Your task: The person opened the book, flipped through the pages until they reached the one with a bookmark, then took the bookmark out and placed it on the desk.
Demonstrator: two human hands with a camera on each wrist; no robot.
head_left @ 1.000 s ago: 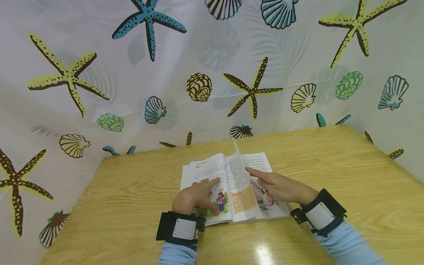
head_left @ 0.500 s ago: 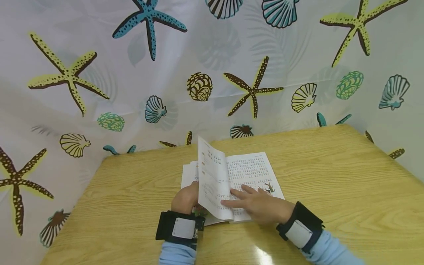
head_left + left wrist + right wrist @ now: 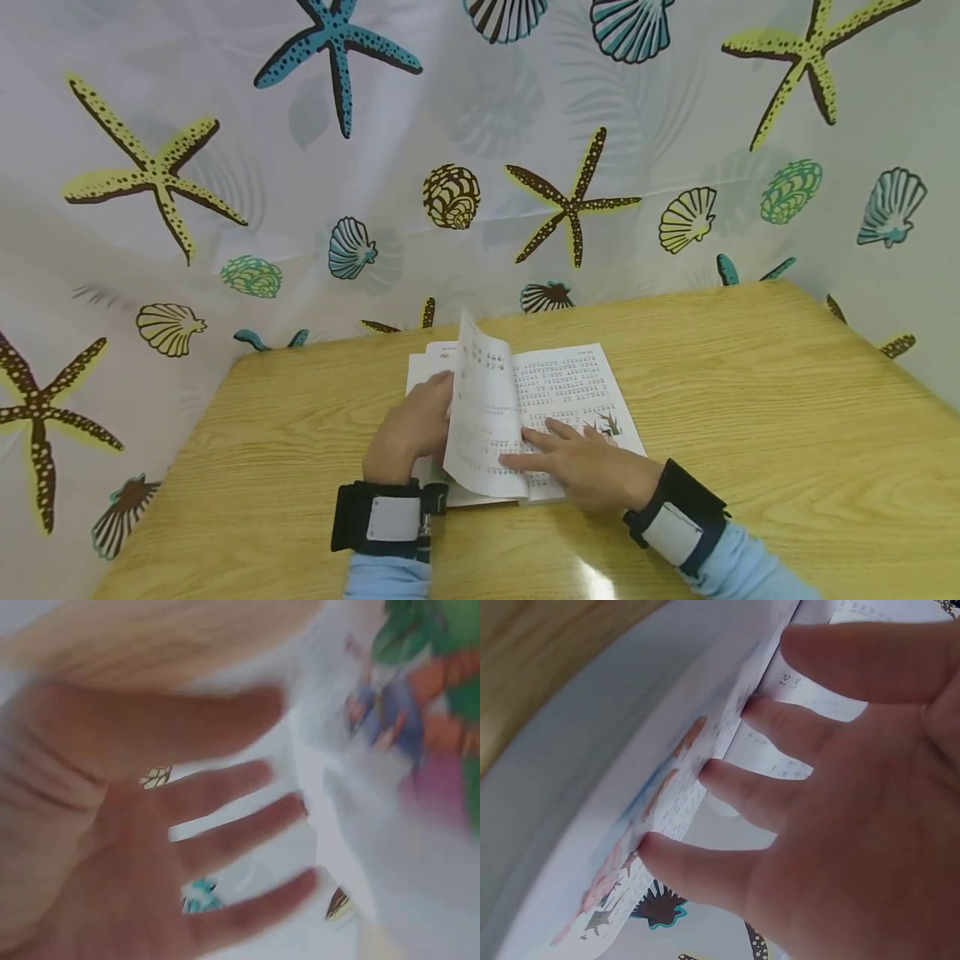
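Note:
An open book [image 3: 558, 375] with printed text and coloured drawings lies on the table. One page [image 3: 483, 417] stands raised and curved, leaning left from the spine. Behind that page's left side is my left hand [image 3: 412, 421], its fingertips hidden in the head view. In the left wrist view the fingers [image 3: 232, 832] are spread and fairly straight beside the illustrated paper. My right hand [image 3: 581, 467] lies over the right-hand page with fingers extended; in the right wrist view its fingertips [image 3: 712, 771] touch the page near the fold.
The wooden table [image 3: 750, 375] runs out around the book on all sides. A white cloth [image 3: 480, 100] printed with starfish and shells hangs behind and beside it. Black straps [image 3: 382, 521] circle both wrists over blue sleeves.
The right hand swept left with the page, which turned over the spine, then stayed on the right page. The left hand shifted up and slightly left behind the raised page.

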